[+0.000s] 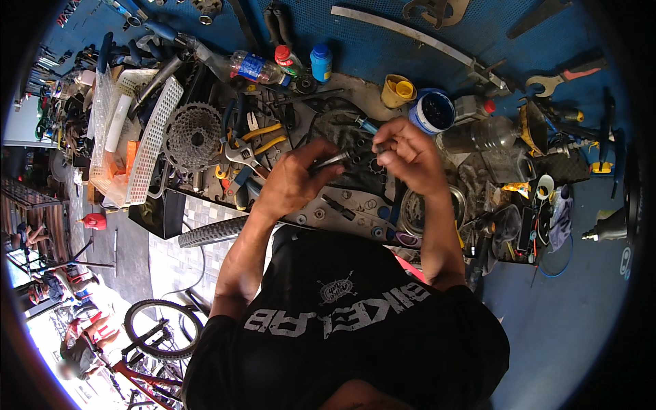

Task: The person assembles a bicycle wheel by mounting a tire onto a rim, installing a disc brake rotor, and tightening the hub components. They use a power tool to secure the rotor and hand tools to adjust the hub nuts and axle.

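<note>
My left hand (292, 179) is closed around a silver metal rod-shaped part (333, 161), whose dark end points toward my right hand. My right hand (415, 156) pinches a small dark piece (383, 146) between thumb and fingers; its exact kind is too small to make out. A blue tool-like piece (366, 124) shows just beyond the right fingertips, and I cannot tell whether they touch it. Below both hands lies a dark, dirty cloth (339, 126) with small dark rings on it. Nearer me, small washers and a short black part (338, 208) lie on a metal tray (318, 215).
Left of my hands are a bicycle cassette (193, 137), an adjustable wrench (244, 157), yellow-handled pliers (265, 139) and a white perforated basket (156, 143). Bottles (321, 63), a white-and-blue tub (434, 111) and a yellow container (398, 91) stand behind. Bicycles and people are at lower left.
</note>
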### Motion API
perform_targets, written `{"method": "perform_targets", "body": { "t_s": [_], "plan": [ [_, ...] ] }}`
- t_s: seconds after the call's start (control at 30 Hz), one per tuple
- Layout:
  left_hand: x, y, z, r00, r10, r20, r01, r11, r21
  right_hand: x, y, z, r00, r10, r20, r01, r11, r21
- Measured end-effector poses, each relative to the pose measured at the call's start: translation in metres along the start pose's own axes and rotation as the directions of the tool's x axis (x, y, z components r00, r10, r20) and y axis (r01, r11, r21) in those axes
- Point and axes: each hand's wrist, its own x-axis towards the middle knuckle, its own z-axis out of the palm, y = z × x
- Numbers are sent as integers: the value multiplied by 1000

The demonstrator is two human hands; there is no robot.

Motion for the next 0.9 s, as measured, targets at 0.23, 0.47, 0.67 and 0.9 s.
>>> {"method": "perform_targets", "body": {
  "t_s": [0.23,0.47,0.67,0.9],
  "plan": [
    [0,-3,-2,998,60,13,-60,998,2,-6,12,1,994,112,10,-112,992,58],
    [2,1,-1,995,103,8,-103,990,92,1,-11,21,989,139,-51,-146,853,-502],
    [1,1,-3,999,31,12,-32,995,98,0,-10,20,992,108,-62,-125,859,-497],
    [-1,-9,-8,997,63,-54,-59,996,62,-8,46,-7,938,316,-145,-339,741,-579]
  ]
}}
